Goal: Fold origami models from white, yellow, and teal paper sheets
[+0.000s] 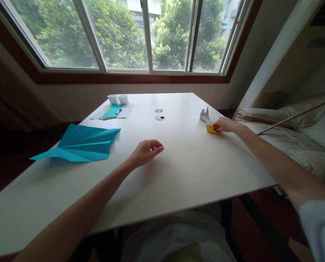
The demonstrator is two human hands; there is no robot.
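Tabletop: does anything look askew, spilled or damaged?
The creased blue paper at left stands out: its pointed corner seems to jut past the edge of the white table, and it isn't lying flat. No spill shows.

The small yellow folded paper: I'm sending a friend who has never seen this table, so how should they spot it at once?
Find the white table in front of the window, then look toward its right edge. There the person's right hand touches a small yellow folded paper. Its colour sets it apart from the white folded figure just beyond it.
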